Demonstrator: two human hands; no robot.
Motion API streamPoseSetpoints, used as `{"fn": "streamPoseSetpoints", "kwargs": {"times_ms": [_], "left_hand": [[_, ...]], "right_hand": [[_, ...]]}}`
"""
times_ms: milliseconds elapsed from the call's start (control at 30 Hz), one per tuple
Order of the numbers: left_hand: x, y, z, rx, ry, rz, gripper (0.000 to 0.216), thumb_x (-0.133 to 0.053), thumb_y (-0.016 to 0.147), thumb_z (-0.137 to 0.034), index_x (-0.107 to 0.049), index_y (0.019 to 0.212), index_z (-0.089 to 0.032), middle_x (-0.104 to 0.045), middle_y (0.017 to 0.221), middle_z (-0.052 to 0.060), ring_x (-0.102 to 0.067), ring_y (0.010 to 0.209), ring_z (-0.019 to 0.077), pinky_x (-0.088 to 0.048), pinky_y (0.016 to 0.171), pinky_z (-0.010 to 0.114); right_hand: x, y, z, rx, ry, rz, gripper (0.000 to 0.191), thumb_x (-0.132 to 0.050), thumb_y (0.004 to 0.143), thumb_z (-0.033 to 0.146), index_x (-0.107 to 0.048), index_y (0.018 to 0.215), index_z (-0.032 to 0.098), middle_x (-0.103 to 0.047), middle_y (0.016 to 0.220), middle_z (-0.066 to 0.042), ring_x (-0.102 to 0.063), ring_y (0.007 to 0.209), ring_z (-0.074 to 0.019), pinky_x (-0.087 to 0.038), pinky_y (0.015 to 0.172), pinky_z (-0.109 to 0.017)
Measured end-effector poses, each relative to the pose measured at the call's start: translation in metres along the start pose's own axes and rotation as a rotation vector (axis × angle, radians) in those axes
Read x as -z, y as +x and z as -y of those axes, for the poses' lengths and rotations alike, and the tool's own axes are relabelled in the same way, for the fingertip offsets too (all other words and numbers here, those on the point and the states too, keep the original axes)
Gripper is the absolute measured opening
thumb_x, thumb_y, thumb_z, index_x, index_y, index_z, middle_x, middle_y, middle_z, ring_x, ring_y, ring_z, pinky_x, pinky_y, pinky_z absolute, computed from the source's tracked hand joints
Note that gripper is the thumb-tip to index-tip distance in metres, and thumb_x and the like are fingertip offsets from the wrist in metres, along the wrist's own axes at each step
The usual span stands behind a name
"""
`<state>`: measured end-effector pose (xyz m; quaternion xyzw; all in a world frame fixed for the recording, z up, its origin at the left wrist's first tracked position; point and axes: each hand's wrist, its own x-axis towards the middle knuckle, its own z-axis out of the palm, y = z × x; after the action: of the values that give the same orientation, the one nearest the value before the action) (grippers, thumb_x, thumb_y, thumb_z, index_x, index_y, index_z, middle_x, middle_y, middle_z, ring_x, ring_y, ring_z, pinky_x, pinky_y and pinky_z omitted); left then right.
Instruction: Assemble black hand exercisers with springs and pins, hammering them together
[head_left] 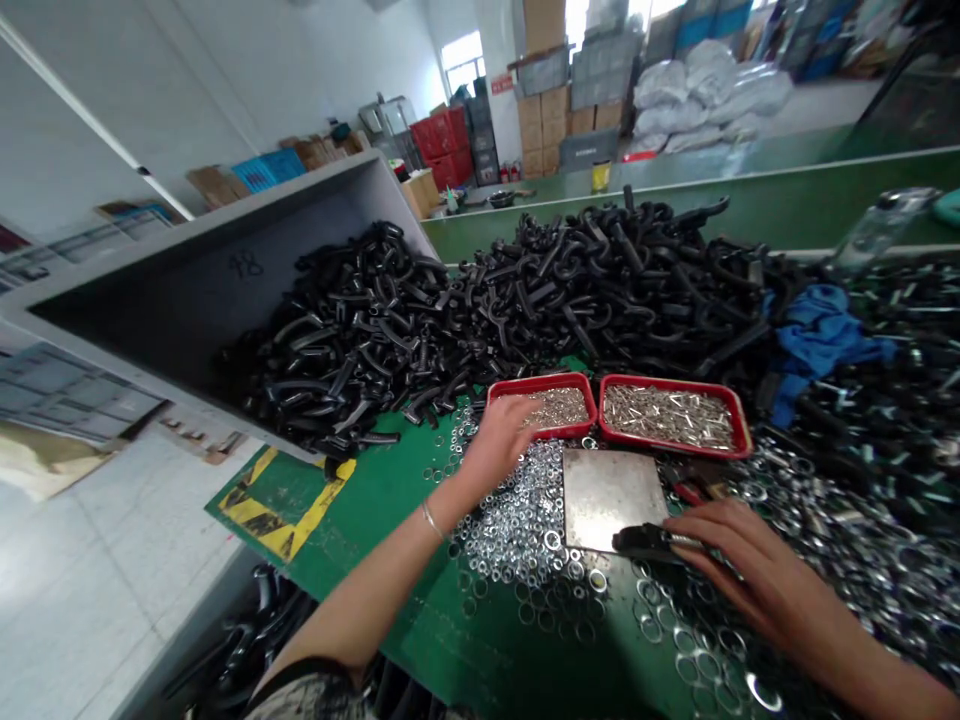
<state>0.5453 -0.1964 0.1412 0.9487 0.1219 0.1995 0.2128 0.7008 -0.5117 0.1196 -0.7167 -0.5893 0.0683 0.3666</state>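
My left hand [501, 435] reaches into the left red tray [541, 384] of small metal parts, its fingers curled down among them; what they grip is hidden. My right hand [739, 555] lies on the table with its fingers closed on a black curved part [649, 541] that has a metal piece at one end. Between the hands lies a flat square metal plate [611, 494]. A heap of silver nuts [521, 510] lies under my left wrist. Loose washers [686, 625] spread in front of my right hand.
A second red tray [675, 385] holds metal pins. A large pile of black curved parts [540, 290] fills the back of the green table [420, 620] and a tipped grey bin [195, 270]. A blue cloth [817, 335] lies at right. Yellow-black hazard tape [285, 500] marks the table's corner.
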Motion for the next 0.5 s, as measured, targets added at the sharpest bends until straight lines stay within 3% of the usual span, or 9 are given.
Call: {"fn": "streamPoseSetpoints", "kwargs": {"times_ms": [33, 100, 200, 367, 500], "left_hand": [[0.01, 0.017, 0.026, 0.094, 0.122, -0.045, 0.036, -0.043, 0.102, -0.025, -0.053, 0.136, -0.021, -0.058, 0.133, 0.012, -0.05, 0.128, 0.0242, -0.039, 0.112, 0.047], [0.023, 0.044, 0.072, 0.287, 0.366, 0.059, 0.037, -0.04, 0.098, -0.014, -0.06, 0.129, -0.017, -0.061, 0.127, 0.014, -0.053, 0.124, 0.0256, -0.042, 0.108, 0.045], [0.025, 0.058, 0.115, 0.361, 0.431, 0.193, 0.033, -0.046, 0.087, -0.005, -0.07, 0.108, -0.014, -0.068, 0.11, 0.015, -0.06, 0.112, 0.0283, -0.047, 0.099, 0.043], [0.008, 0.036, 0.119, 0.365, 0.427, 0.254, 0.036, -0.053, 0.087, -0.013, -0.064, 0.121, -0.016, -0.067, 0.115, 0.014, -0.063, 0.108, 0.0253, -0.048, 0.096, 0.036], [0.001, 0.023, 0.107, 0.354, 0.457, 0.254, 0.03, -0.057, 0.091, -0.024, -0.062, 0.12, -0.015, -0.063, 0.115, 0.014, -0.064, 0.108, 0.0254, -0.049, 0.095, 0.035]], "right_hand": [[-0.001, -0.003, -0.001, 0.011, -0.016, 0.001, 0.029, -0.062, 0.093, 0.033, -0.066, 0.122, 0.032, -0.072, 0.113, -0.006, -0.067, 0.107, -0.0277, -0.052, 0.098, -0.047], [-0.004, -0.008, -0.001, -0.02, -0.04, 0.014, 0.032, -0.06, 0.093, 0.033, -0.063, 0.126, 0.032, -0.071, 0.12, -0.006, -0.066, 0.112, -0.029, -0.052, 0.101, -0.048], [-0.011, -0.014, -0.002, -0.147, -0.085, 0.015, 0.036, -0.055, 0.096, 0.037, -0.058, 0.132, 0.031, -0.064, 0.135, -0.008, -0.061, 0.123, -0.0331, -0.051, 0.103, -0.051], [-0.021, -0.006, 0.001, -0.328, -0.049, -0.056, 0.037, -0.05, 0.097, 0.048, -0.059, 0.128, 0.029, -0.066, 0.131, -0.011, -0.059, 0.125, -0.0369, -0.052, 0.1, -0.055], [-0.03, 0.019, 0.017, -0.449, 0.188, -0.106, 0.032, -0.048, 0.099, 0.049, -0.057, 0.121, 0.026, -0.072, 0.11, -0.011, -0.073, 0.097, -0.0284, -0.06, 0.082, -0.041]]}}
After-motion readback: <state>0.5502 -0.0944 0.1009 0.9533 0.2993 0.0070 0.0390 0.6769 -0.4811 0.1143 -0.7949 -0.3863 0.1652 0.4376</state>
